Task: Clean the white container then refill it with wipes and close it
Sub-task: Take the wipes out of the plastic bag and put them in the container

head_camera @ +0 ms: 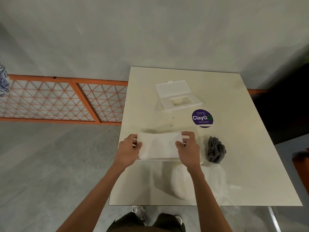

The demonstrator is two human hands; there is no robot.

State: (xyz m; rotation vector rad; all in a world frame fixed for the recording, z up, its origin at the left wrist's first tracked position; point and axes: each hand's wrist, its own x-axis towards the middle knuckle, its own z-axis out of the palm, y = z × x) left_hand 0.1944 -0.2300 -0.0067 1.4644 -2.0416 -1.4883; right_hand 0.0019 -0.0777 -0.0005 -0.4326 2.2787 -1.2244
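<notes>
White, soft and limp, the stack of wipes (158,145) lay at the centre of the frame over the table (250,139). The left hand (129,149) and right hand (189,148) gripped its short ends, thumbs on top. Light and probably damp, it would likely sag or shed sheets unless held at both ends. The white container (178,96) sat well apart at upper middle with its flap open and its depth unreadable. Whether the stack rested on the table could not be told, and the right forearm hid part of a clear plastic wrapper (217,178).
</notes>
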